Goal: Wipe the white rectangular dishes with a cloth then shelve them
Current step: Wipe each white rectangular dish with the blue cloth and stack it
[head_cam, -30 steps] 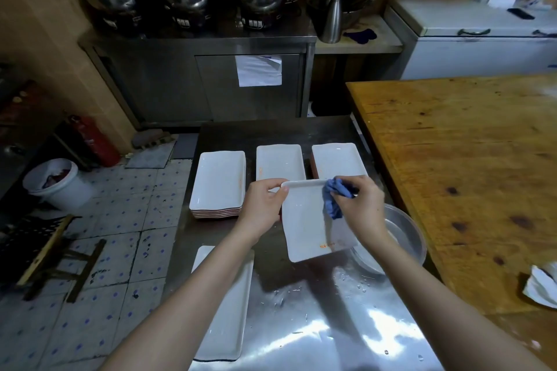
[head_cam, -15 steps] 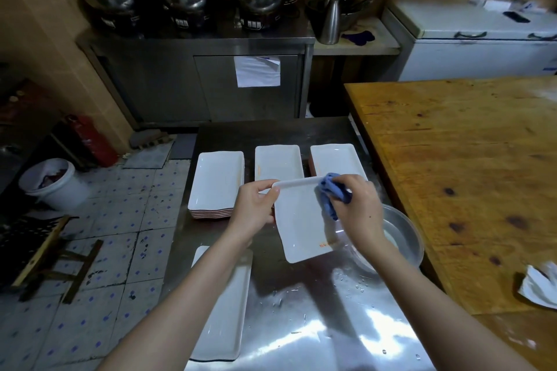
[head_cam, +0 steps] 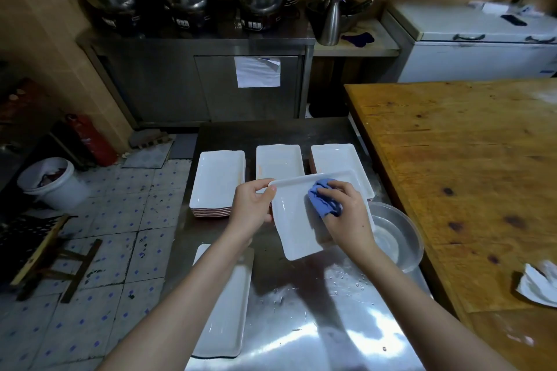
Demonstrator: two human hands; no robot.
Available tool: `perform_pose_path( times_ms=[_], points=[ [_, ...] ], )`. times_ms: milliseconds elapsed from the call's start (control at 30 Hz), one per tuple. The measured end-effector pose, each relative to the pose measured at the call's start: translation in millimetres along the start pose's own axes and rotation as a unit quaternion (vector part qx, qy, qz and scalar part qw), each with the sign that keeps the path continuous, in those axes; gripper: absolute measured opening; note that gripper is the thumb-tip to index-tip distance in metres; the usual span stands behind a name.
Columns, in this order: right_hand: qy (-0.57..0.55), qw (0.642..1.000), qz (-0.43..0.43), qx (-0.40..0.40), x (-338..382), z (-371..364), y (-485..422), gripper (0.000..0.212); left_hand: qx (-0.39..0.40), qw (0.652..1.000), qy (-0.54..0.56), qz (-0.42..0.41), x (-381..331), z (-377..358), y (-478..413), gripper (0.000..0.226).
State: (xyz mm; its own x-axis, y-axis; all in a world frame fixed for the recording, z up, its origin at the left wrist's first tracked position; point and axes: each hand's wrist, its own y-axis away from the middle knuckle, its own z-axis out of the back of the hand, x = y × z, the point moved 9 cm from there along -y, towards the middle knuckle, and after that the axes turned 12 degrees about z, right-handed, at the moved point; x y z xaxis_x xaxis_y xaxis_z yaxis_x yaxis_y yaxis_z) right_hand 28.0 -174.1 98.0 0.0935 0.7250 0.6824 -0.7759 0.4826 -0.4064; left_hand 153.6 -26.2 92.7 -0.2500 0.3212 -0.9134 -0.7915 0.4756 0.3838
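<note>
The left hand [head_cam: 251, 210] grips the white rectangular dish [head_cam: 297, 229]; the right hand [head_cam: 346, 214] clutches the blue cloth [head_cam: 323, 200], wiping. Shelving probably comes next.

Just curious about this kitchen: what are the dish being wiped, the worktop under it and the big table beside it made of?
Dish: likely glazed ceramic, white and glossy; could be melamine. Worktop: stainless steel, shiny glare, water beads. Table: bare wood, visible grain, dark knots.

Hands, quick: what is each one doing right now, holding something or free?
Left hand: grips the left edge of the white dish, thumb on its rim.
Right hand: holds the blue cloth, pressing it onto the dish.
</note>
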Motion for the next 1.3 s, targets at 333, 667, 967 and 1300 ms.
perform_pose_path(
  times_ms=[333, 667, 967, 1300],
  points=[
    [0.009, 0.997, -0.070, -0.031, -13, 25, -4, 0.036, -0.004, 1.000, 0.030, -0.006, -3, 13, 6, 0.020],
    [0.040, 0.996, -0.067, -0.048, -3, 18, 2, 0.032, -0.005, 0.999, 0.040, -0.003, 0, 19, 13, 0.022],
    [0.061, 0.994, 0.000, -0.088, 4, 29, 3, 0.021, 0.004, 0.999, 0.049, -0.015, -6, 22, 24, 0.019],
    [-0.016, 0.994, 0.058, -0.089, 58, 1, 3, 0.029, -0.016, 0.999, 0.025, -0.016, -7, 20, 28, 0.021]
  ],
)
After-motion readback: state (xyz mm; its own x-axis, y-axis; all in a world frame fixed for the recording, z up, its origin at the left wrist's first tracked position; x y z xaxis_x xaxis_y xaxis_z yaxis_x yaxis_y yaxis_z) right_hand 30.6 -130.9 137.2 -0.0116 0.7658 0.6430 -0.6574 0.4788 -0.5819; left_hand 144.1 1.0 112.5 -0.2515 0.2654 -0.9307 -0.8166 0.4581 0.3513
